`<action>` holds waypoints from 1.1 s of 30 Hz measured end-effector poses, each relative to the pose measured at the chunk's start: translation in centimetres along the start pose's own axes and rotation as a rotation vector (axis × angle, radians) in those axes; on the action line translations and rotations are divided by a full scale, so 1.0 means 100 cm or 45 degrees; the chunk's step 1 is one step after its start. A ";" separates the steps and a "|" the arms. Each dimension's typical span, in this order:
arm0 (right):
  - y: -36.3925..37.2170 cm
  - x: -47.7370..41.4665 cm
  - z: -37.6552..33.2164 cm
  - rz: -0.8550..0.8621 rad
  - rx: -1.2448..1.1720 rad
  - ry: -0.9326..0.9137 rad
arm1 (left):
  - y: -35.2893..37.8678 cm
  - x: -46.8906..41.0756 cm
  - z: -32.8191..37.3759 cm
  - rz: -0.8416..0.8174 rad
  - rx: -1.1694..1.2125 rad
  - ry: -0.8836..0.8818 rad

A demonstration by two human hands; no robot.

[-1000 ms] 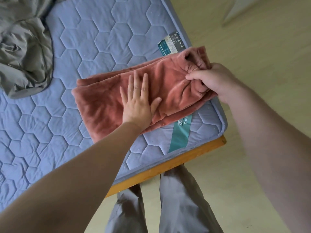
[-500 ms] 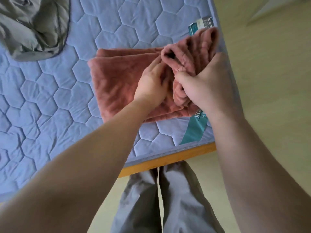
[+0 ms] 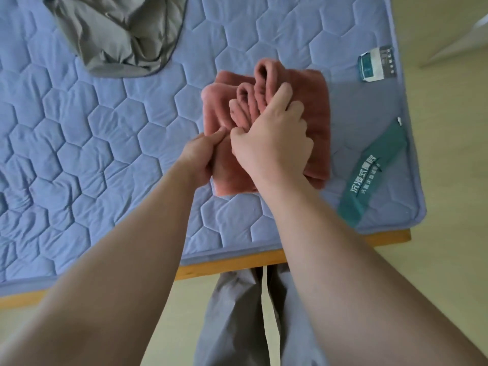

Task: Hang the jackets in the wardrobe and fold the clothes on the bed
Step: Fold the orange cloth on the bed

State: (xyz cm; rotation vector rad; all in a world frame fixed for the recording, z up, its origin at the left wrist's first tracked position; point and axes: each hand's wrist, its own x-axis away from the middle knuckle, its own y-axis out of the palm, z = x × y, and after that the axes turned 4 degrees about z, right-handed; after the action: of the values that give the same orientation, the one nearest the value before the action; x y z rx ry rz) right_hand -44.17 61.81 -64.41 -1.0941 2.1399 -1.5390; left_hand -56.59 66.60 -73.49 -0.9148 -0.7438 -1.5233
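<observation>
While the rust-pink fleece garment (image 3: 314, 107) lies folded into a thick block on the blue quilted mattress (image 3: 105, 143), both of the person's hands are clamped on it. It sits toward the right of the mattress, well back from the near edge and a little short of the right edge.

The right hand (image 3: 272, 143) comes over the top of the block. Its fingers are curled round a bunched end of the fabric, which stands up past the knuckles in what look like 3 rounded loops, though the blur makes the count unsure. The left hand (image 3: 199, 157) is at the block's near-left side, touching the right hand, with its thumb laid on top of the fleece and its fingers curled against the edge, gripping it.

A crumpled grey garment (image 3: 118, 35) lies at the far left of the mattress, well apart from the fleece. To the right of the fleece, a printed label (image 3: 376, 64) sits by the far-right edge, and a teal band (image 3: 375, 170) with white lettering crosses the near-right corner. A wooden bed frame (image 3: 237, 261) shows under the near edge of the mattress, with the person's grey trousers (image 3: 237, 313) just below it and pale flooring (image 3: 449, 154) to the right
</observation>
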 end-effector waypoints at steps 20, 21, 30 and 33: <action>0.049 0.037 0.014 -0.262 -0.144 -0.291 | -0.009 0.001 0.008 -0.102 0.048 -0.009; 0.052 0.039 0.018 -0.308 -0.200 -0.292 | -0.011 0.001 0.011 -0.125 0.024 -0.006; 0.056 0.042 0.039 -0.617 -0.619 -0.219 | 0.002 0.002 0.025 -0.002 -0.453 0.416; 0.046 0.029 0.048 -0.330 -0.495 -0.317 | 0.000 -0.004 0.027 0.054 -0.551 0.405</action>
State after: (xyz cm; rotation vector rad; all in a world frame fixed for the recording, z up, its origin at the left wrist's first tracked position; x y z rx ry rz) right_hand -45.03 57.11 -69.91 -1.6499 2.2400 -1.0243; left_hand -56.17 69.09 -72.50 -0.9609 -0.1645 -1.7733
